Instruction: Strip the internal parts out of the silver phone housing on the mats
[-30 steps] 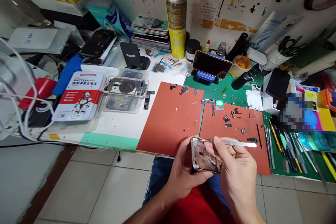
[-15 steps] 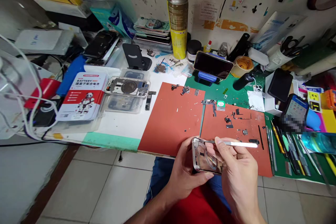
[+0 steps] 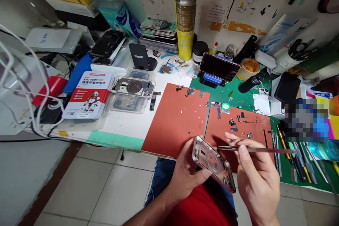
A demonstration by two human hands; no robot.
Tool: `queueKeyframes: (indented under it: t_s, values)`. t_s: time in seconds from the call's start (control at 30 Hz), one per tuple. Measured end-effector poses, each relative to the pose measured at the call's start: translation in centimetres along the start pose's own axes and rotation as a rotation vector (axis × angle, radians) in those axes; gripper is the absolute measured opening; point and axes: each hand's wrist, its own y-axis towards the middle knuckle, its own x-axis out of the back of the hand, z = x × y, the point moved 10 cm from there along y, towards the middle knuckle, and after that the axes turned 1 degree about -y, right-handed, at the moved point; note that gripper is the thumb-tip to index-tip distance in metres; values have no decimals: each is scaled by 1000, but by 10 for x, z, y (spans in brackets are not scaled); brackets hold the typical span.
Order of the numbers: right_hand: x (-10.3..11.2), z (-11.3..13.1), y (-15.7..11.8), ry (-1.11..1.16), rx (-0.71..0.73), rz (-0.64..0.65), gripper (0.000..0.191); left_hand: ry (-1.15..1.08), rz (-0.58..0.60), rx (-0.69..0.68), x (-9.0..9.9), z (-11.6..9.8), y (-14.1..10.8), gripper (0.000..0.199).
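Observation:
My left hand is wrapped round the upper left end of a phone frame, with the thumb along its near edge. The frame is tilted and its back is see-through, with a ring in the middle. In my right hand a pair of metal tweezers is pinched between thumb and fingers. The tips point left, just beside the frame's far edge; whether they touch it I cannot tell. Beyond my hands, small phone parts lie scattered on the reddish-brown mat.
A second phone frame rests on clear plastic trays beside a battery box. A phone on a blue stand and a spray can stand at the back. Several hand tools lie at the right. White cables hang at the left.
My right hand has drawn back to the right with the tweezers, away from the phone frame's inside. The frame has tilted, so more of its lower right end shows.

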Motion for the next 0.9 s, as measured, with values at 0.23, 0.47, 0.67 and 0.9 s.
queueKeyframes:
  t_s: [0.23,0.47,0.67,0.9]
  values:
    - [-37,-5,20,-748,1,539,22,11,68,60,-2,0,-2,66]
    - [-51,-8,15,-735,7,629,25,47,172,98,-19,-6,-2,66]
    - [-50,-7,15,-721,17,617,25,36,208,125,-28,-8,-2,67]
    - [-53,-4,15,-724,50,631,25,26,200,109,-28,-10,-2,66]
